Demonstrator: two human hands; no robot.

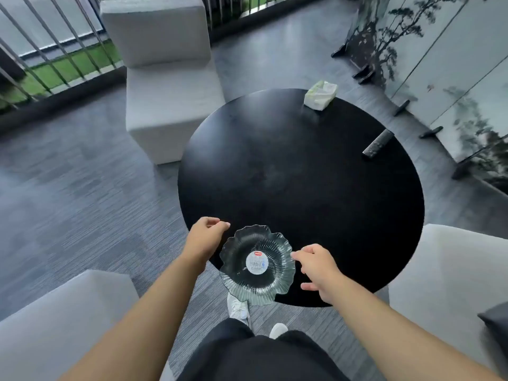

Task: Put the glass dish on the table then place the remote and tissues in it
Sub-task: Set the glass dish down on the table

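The clear, scalloped glass dish with a round sticker in its middle is at the near edge of the round black table, part of it overhanging the floor. My right hand is at its right rim, fingertips and thumb on the edge. My left hand hovers just left of the dish, fingers loosely curled and not touching it. The white and green tissue pack lies at the table's far edge. The dark remote lies at the far right edge.
A grey armchair stands beyond the table on the left. Grey seats flank me at bottom left and at right. A painted folding screen lines the right side. My legs and white shoes are below the dish.
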